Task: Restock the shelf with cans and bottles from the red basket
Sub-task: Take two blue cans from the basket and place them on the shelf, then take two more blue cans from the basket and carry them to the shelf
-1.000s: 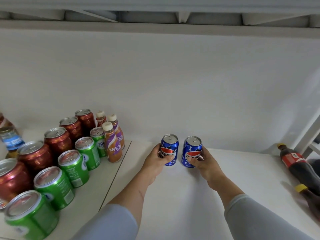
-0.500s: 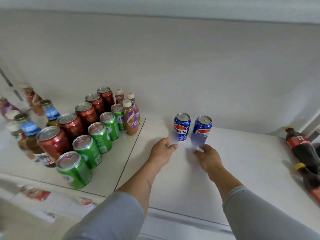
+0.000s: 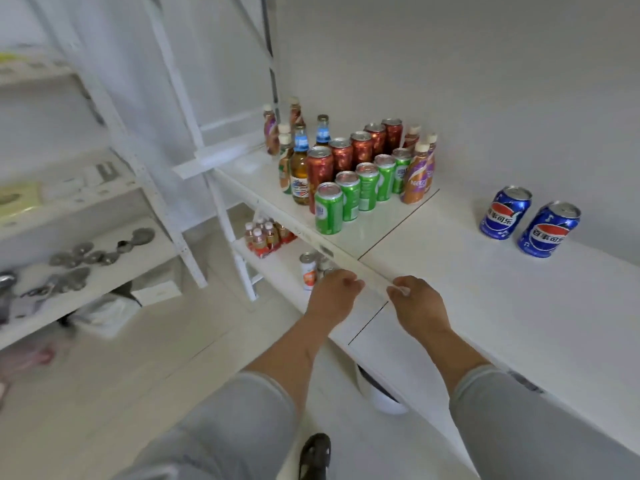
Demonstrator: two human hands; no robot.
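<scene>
Two blue cola cans (image 3: 505, 212) (image 3: 549, 229) stand upright side by side on the white shelf (image 3: 467, 289), toward the back right. My left hand (image 3: 332, 294) hangs just off the shelf's front edge, fingers loosely curled and holding nothing. My right hand (image 3: 417, 304) is over the front edge beside it, also loosely curled and empty. Both hands are well short of the blue cans. The red basket is out of view.
Rows of red cans (image 3: 341, 155), green cans (image 3: 348, 195) and small bottles (image 3: 299, 168) fill the shelf's left part. A lower shelf holds small bottles (image 3: 265, 237) and a can (image 3: 308, 270). Another white rack (image 3: 86, 237) with metal parts stands at the left. My shoe (image 3: 315, 455) is on the floor.
Both hands let go of the blue cans and drew back to the shelf's front edge. The view swung down and left, bringing the floor and the left rack into sight.
</scene>
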